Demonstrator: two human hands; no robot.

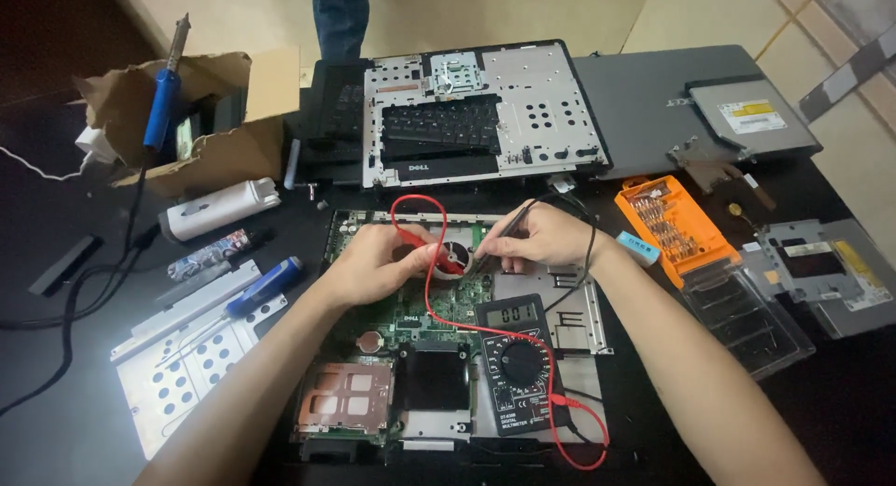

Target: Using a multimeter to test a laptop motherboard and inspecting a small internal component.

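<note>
Left hand (373, 262) pinched the red probe (431, 253), right hand (541, 236) gripped the black probe (504, 232), both tips on the motherboard (411, 309) by the fan. Laptop already stripped; multimeter (519, 363) lying on it, probing under way.

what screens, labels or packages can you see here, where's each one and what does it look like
Multimeter screen: small grey rectangular display with dark digits, on the black meter lying on the motherboard.
Optical drive label: white and yellow rectangular sticker, on the grey drive at upper right.
Cardboard box: torn brown box at upper left, flaps open, a blue-handled tool sticking out.
Bit set case: orange rectangular tray with a clear lid, right of the hands.
</note>
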